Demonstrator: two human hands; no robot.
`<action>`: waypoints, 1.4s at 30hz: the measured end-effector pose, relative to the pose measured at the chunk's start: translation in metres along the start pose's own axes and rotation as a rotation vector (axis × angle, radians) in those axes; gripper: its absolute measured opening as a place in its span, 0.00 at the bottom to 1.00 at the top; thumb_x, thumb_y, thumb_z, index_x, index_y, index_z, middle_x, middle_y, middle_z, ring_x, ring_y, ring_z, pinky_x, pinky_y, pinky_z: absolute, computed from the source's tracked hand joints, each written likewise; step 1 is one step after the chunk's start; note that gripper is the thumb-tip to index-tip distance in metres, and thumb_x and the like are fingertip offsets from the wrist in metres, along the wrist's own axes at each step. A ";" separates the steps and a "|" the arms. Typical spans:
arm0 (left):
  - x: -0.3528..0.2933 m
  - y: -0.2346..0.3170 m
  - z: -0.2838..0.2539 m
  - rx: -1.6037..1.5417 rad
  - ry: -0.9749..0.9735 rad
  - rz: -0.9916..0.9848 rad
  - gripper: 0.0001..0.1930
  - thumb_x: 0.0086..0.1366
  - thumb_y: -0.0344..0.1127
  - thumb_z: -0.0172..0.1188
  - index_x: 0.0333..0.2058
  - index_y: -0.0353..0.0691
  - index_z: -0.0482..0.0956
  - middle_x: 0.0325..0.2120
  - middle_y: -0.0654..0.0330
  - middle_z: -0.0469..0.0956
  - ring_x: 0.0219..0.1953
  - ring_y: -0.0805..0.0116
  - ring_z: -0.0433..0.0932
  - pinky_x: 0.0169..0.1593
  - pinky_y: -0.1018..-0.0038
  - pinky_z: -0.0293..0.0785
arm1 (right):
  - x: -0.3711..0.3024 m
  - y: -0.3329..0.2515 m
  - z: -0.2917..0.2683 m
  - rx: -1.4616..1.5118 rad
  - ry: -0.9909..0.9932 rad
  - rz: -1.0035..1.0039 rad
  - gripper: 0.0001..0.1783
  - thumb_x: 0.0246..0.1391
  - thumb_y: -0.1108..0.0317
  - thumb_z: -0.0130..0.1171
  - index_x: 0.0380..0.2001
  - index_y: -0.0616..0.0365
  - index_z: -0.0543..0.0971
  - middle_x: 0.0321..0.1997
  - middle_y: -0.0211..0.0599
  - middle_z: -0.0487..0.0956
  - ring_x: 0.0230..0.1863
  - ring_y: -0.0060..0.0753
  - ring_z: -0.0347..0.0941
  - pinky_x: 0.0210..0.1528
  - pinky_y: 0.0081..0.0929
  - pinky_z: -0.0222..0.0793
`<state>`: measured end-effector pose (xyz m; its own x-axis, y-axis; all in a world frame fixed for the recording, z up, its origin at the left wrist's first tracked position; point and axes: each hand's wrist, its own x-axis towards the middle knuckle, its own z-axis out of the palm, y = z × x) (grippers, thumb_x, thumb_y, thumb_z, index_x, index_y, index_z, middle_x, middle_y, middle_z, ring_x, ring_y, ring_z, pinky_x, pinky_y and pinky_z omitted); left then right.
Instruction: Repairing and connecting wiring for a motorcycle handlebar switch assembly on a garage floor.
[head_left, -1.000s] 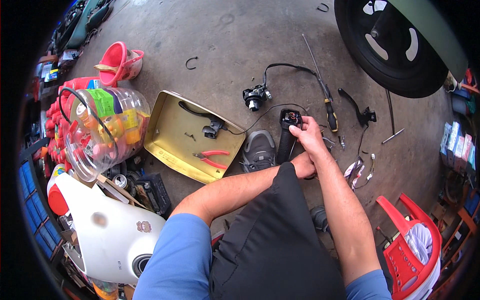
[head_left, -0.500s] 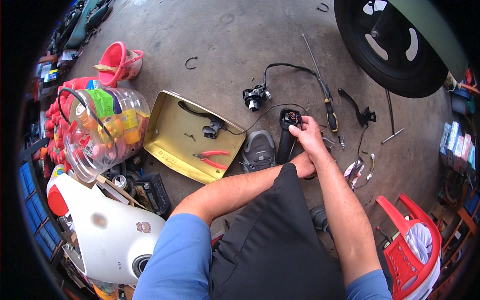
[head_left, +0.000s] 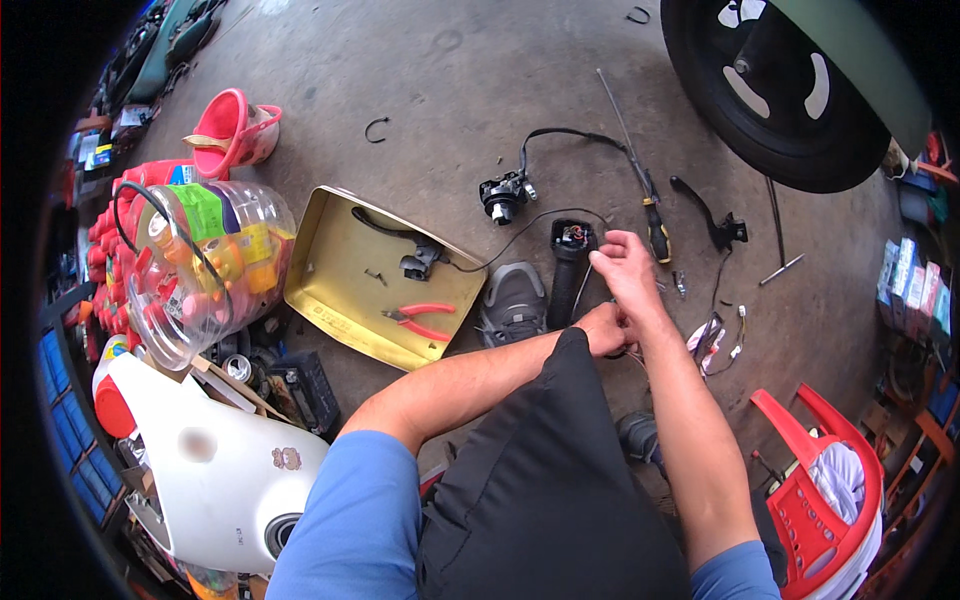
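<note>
A black handlebar grip with an open-topped switch housing [head_left: 572,238] stands upright beside my grey shoe [head_left: 515,305]; coloured wires show inside the housing. My right hand [head_left: 628,272] is at the housing's right side, thumb and fingertips pinched; what lies between them is too small to make out. Lower down, my left hand [head_left: 603,330] is closed below my right wrist, thin wires showing near its fingers; its hold is partly hidden. A thin black cable runs from near the housing to a lever assembly [head_left: 420,262] in the gold tray [head_left: 345,335].
Red-handled pliers [head_left: 420,320] lie in the tray. Around it are a black switch unit [head_left: 503,197], a screwdriver [head_left: 657,232], a brake lever [head_left: 712,220] and loose wires [head_left: 710,340]. A clear plastic jar [head_left: 215,265], pink bucket [head_left: 235,133], wheel [head_left: 770,110] and red chair [head_left: 820,510] stand about.
My right hand has drawn slightly away from the switch housing, so its wires show more. My left hand stays low and closed. The whole view has shifted a little.
</note>
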<state>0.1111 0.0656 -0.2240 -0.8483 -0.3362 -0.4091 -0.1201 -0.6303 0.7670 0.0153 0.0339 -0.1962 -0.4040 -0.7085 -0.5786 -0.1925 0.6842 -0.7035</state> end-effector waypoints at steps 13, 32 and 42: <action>-0.004 0.005 -0.005 -0.027 -0.051 -0.225 0.07 0.66 0.35 0.56 0.35 0.36 0.75 0.28 0.63 0.79 0.29 0.79 0.73 0.34 0.81 0.71 | -0.117 0.141 -0.184 0.133 0.485 0.233 0.16 0.53 0.73 0.55 0.45 0.65 0.72 0.34 0.33 0.77 0.33 0.21 0.74 0.31 0.17 0.68; -0.006 0.024 -0.001 -0.034 -0.028 -0.310 0.07 0.67 0.38 0.55 0.35 0.40 0.74 0.32 0.64 0.80 0.29 0.81 0.74 0.34 0.83 0.67 | -0.157 0.240 -0.135 -0.597 0.579 0.275 0.10 0.47 0.69 0.58 0.33 0.62 0.72 0.32 0.48 0.76 0.38 0.52 0.74 0.43 0.44 0.68; -0.006 0.022 -0.004 -0.082 -0.023 -0.279 0.08 0.68 0.36 0.54 0.35 0.38 0.76 0.32 0.64 0.80 0.30 0.80 0.75 0.36 0.82 0.70 | -0.174 0.210 -0.153 -0.305 0.646 0.376 0.15 0.52 0.59 0.61 0.26 0.60 0.73 0.22 0.42 0.78 0.26 0.38 0.75 0.32 0.34 0.69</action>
<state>0.1158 0.0513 -0.2065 -0.7999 -0.1262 -0.5868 -0.3095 -0.7508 0.5835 -0.0911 0.3272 -0.1799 -0.9096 -0.2457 -0.3349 -0.1392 0.9400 -0.3116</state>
